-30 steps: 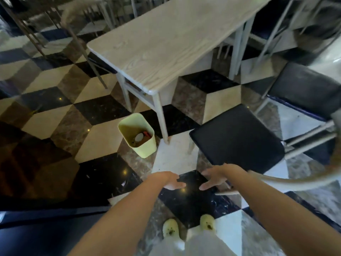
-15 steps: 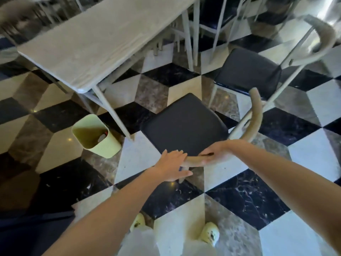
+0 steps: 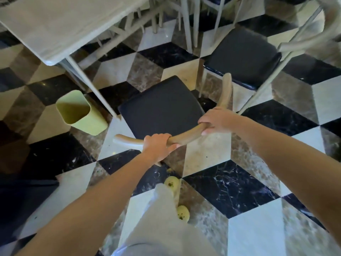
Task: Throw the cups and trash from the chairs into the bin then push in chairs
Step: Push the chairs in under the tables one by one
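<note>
Both hands have closed on the backrest (image 3: 186, 138) since half a second ago, when the left palm lay flat against the seat's near edge and the right only touched the curved rail. Now the left hand (image 3: 158, 147) wraps the rail near its middle, fingers curled over the top, and the right hand (image 3: 216, 121) grips it further along, where the rail bends away toward the table (image 3: 60, 24). Each hand is clenched round the wood, with no gap showing between palm and rail.

This chair (image 3: 162, 106) stands pulled out from the table, its black seat bare, its front corner just beside the table leg (image 3: 92, 85). Nothing lies on the cushion.

To the left of the seat sits the bin (image 3: 81, 115), a pale yellow-green tub on the floor (image 3: 230, 183), close to the same table leg and apart from the chair. It looks tilted in this wide view; its inside is in shadow, and I cannot tell what it holds.

A second chair (image 3: 243, 54) stands to the right and further back, also out from the table, seat bare, its pale curved back up at the frame's top right corner.

Below the arms, a grey trouser leg (image 3: 166, 224) and two yellowish shoes (image 3: 172, 182) stand on the checked tiles.
</note>
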Demonstrator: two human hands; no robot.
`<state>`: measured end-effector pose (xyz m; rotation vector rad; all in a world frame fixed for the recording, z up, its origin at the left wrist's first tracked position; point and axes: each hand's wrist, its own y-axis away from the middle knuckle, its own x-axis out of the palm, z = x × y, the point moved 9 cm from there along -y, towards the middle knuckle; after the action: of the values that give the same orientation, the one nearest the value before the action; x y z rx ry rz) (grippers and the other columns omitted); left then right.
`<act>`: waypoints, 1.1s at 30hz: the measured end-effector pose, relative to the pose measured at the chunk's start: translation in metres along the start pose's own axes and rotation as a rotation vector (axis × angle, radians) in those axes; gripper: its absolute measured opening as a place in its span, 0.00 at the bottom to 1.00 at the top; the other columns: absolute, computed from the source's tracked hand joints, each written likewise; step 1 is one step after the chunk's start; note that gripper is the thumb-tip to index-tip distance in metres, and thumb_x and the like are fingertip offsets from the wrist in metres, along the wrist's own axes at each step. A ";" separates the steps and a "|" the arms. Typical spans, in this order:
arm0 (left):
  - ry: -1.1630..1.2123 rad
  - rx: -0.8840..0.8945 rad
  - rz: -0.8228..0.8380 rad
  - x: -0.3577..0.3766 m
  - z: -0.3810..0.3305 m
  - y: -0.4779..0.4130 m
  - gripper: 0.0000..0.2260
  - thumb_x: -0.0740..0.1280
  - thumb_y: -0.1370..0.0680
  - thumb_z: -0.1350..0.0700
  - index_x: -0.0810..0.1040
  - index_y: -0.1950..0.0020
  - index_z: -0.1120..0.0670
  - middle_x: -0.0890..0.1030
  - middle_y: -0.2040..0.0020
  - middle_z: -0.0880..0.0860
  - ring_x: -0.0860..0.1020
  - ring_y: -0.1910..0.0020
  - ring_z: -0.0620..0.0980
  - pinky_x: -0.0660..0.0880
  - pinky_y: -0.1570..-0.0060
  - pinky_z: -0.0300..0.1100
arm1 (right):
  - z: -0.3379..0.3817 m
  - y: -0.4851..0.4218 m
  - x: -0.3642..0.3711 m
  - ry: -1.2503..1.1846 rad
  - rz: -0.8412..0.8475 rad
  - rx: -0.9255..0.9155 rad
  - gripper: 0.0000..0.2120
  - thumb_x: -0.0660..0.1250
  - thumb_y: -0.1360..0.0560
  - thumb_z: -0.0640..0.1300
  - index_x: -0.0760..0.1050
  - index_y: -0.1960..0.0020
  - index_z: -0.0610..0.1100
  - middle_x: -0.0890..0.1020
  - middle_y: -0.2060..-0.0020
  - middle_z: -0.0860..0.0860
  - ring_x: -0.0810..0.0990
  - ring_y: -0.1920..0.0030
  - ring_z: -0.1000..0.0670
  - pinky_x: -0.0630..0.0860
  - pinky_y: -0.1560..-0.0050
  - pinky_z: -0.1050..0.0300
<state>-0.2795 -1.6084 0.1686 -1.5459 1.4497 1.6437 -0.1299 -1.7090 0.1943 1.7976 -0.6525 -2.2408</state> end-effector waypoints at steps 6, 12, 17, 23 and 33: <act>0.002 -0.041 -0.112 0.000 0.004 -0.001 0.19 0.58 0.25 0.34 0.75 0.44 0.45 0.81 0.52 0.44 0.79 0.54 0.47 0.71 0.50 0.45 | -0.038 0.005 -0.003 0.060 -0.131 -0.064 0.25 0.59 0.25 0.64 0.72 0.35 0.49 0.78 0.40 0.53 0.73 0.38 0.50 0.62 0.35 0.54; -0.016 -0.022 -0.160 0.001 0.005 -0.001 0.27 0.50 0.29 0.30 0.77 0.44 0.45 0.81 0.52 0.43 0.78 0.55 0.46 0.67 0.53 0.42 | -0.041 0.008 0.002 0.007 -0.278 -0.162 0.24 0.62 0.25 0.61 0.74 0.38 0.45 0.79 0.41 0.50 0.73 0.39 0.47 0.61 0.34 0.52; 0.018 -0.076 -0.050 0.006 0.011 0.000 0.22 0.56 0.27 0.32 0.74 0.41 0.43 0.80 0.48 0.42 0.77 0.51 0.45 0.66 0.50 0.41 | -0.042 0.002 0.001 0.038 -0.195 -0.235 0.23 0.59 0.22 0.58 0.70 0.34 0.46 0.76 0.36 0.51 0.71 0.35 0.48 0.61 0.32 0.51; 0.092 -0.209 0.043 0.000 0.007 0.005 0.18 0.63 0.26 0.37 0.75 0.40 0.44 0.81 0.47 0.43 0.77 0.49 0.46 0.70 0.43 0.46 | -0.052 -0.004 -0.004 0.011 -0.071 -0.331 0.21 0.60 0.22 0.56 0.69 0.32 0.48 0.76 0.36 0.52 0.70 0.35 0.49 0.63 0.33 0.51; 0.083 -0.394 0.103 0.002 0.005 0.007 0.18 0.65 0.25 0.39 0.75 0.42 0.49 0.79 0.47 0.49 0.74 0.45 0.52 0.66 0.40 0.47 | -0.082 -0.012 -0.015 0.181 -0.107 -0.374 0.22 0.65 0.25 0.57 0.72 0.35 0.47 0.79 0.40 0.51 0.75 0.39 0.48 0.69 0.38 0.54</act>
<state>-0.2884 -1.6075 0.1686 -1.7885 1.3202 2.0436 -0.0456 -1.7098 0.1879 1.8431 -0.0952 -2.0574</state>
